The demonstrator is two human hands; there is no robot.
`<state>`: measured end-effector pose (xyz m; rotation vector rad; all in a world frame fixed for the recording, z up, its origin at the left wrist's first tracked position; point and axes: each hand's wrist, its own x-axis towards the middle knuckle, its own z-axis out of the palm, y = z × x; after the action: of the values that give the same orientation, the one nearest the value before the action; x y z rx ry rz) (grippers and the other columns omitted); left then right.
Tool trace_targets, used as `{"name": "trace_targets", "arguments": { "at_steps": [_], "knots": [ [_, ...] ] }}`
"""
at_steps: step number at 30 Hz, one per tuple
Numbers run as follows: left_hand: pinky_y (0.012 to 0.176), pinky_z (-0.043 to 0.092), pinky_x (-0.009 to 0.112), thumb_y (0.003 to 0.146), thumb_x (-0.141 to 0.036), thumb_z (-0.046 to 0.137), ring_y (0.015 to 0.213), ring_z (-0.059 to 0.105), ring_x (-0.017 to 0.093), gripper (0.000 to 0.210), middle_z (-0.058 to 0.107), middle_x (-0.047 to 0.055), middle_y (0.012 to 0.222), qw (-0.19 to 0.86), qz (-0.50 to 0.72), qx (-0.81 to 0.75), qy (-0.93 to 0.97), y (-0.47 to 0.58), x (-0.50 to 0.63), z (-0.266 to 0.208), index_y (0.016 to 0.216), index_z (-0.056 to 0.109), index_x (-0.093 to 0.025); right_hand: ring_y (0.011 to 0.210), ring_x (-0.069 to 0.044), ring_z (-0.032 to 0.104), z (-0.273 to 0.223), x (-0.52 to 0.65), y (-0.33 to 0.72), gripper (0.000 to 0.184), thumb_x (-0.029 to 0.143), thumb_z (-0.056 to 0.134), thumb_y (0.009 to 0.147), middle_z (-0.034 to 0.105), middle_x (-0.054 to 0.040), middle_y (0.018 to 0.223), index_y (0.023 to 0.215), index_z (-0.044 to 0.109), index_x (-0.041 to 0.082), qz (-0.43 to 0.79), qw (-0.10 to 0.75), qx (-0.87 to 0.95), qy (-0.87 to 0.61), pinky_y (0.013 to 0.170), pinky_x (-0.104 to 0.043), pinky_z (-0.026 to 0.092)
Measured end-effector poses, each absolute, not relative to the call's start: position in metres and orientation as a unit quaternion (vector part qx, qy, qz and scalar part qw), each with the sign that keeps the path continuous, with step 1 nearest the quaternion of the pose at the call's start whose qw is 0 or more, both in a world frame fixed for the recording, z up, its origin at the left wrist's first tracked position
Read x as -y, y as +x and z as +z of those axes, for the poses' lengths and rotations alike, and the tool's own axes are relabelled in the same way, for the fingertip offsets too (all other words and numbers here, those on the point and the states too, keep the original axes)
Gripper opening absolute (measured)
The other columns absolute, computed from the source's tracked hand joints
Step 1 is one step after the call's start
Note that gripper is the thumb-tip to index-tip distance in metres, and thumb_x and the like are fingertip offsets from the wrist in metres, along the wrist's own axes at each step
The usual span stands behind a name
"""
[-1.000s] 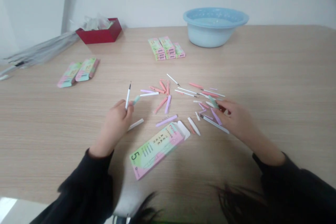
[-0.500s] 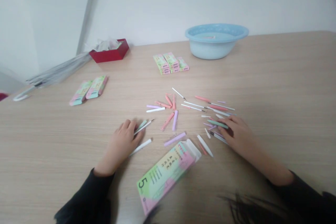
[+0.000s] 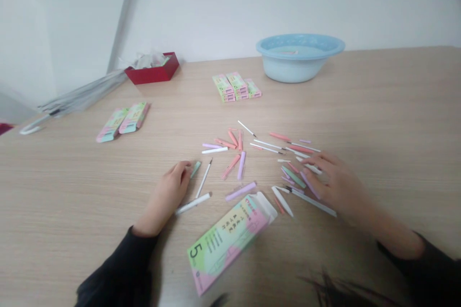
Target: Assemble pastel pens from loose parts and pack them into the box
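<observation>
Loose pen parts lie spread across the wooden table. My left hand (image 3: pixel 171 192) is curled, and a short green pen piece (image 3: pixel 195 169) sticks out from under its fingers. Beside that hand are a thin white pen refill (image 3: pixel 204 178) with a dark tip and a white pen barrel (image 3: pixel 193 204). My right hand (image 3: pixel 334 184) is slightly blurred, its fingers apart over the right-hand pile. Close to its fingertips lie a white piece (image 3: pixel 310 166), a purple piece (image 3: pixel 309 185) and a green pen barrel (image 3: pixel 293 177). Pink and purple barrels (image 3: pixel 241 165) lie between the hands.
An opened pastel carton (image 3: pixel 230 240) marked 5 lies in front of me. More cartons stand stacked (image 3: pixel 230 84) at the back, and two lie (image 3: pixel 124 121) at the left. Beyond are a blue basin (image 3: pixel 295 67), a red box (image 3: pixel 153 75) and a clear umbrella (image 3: pixel 79 93).
The white refill has left my left hand and rests on the table. My right hand has let go of the green barrel and shifted right, its fingers now more spread.
</observation>
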<state>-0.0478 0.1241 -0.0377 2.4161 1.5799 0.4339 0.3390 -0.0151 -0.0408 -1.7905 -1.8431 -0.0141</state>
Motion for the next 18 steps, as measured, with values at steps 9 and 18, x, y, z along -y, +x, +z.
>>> {"name": "trace_targets", "arguments": {
  "at_steps": [9,18],
  "knots": [
    [0.087,0.054,0.041,0.099,-0.036,0.040,0.091,0.064,0.025,0.032,0.061,0.012,0.104,0.087,0.168,-0.506,0.841,-0.041,-0.123,-0.028,0.106,0.064,-0.016,0.097,-0.025,0.066,0.021,-0.082,0.313,0.034,0.008,0.043,0.091,0.068,-0.0135,0.107,0.109,0.071,0.014,0.036,0.192,0.811,-0.551,0.089,-0.037,0.051],
    [0.112,0.041,0.052,0.104,-0.034,0.033,0.132,0.049,0.031,0.046,0.049,0.015,0.146,0.067,0.079,-0.317,0.943,0.023,-0.173,0.007,0.144,0.050,-0.020,0.108,-0.026,0.066,0.015,-0.163,0.345,0.046,-0.001,0.045,0.083,0.068,-0.0169,0.121,0.121,0.069,0.010,0.049,0.070,0.831,-0.550,0.095,-0.036,0.050]
  ]
}}
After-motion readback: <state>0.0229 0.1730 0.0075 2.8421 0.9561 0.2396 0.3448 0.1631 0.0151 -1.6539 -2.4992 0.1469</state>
